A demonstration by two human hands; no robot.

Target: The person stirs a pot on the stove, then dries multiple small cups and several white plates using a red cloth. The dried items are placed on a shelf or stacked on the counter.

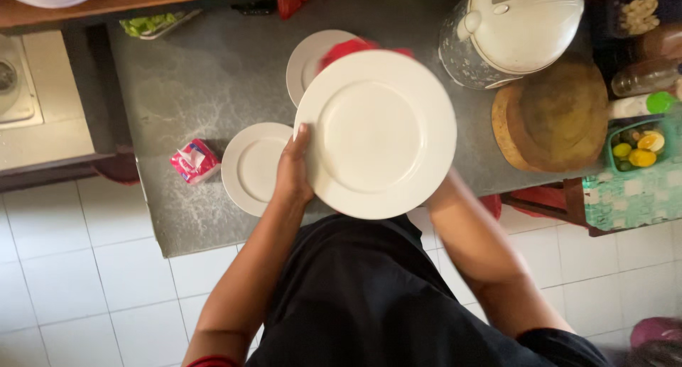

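Left hand (293, 169) gripping large plate (375, 132), small plate (253, 166) below

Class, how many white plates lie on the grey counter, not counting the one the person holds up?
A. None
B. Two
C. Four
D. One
B: besides the big plate in the left hand, one small plate lies beside it and another plate lies behind, on the counter.

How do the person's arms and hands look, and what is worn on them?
Both forearms are bare, with no watch, bracelet or glove in view. The left hand shows no ring on the fingers that can be seen. The right hand is hidden behind the large white plate, so only its bare forearm shows. A short black sleeve covers the right upper arm. A red edge shows at the left upper arm.
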